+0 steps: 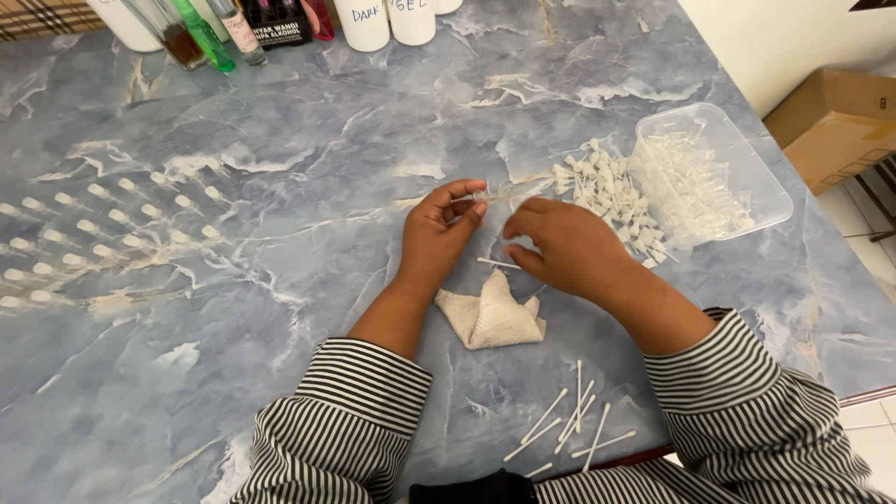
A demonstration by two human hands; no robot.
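Thin plastic tube (485,196) at 12 o'clock of the folded cloth (492,317), pinched in left hand (439,233) fingertips, right hand (565,245) curled beside, contents unclear; probably featherlight, bendy, best gripped mid-length.

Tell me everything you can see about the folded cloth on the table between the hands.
The cloth is a small beige piece, coarse and woven-looking, folded or bunched so that it rises to a peak in the middle with its corners spread out. It lies on the blue-grey marbled table, just below the left hand and right hand, close to both forearms. Neither hand holds it. A thin white stick lies just above its peak; whether they touch cannot be told.
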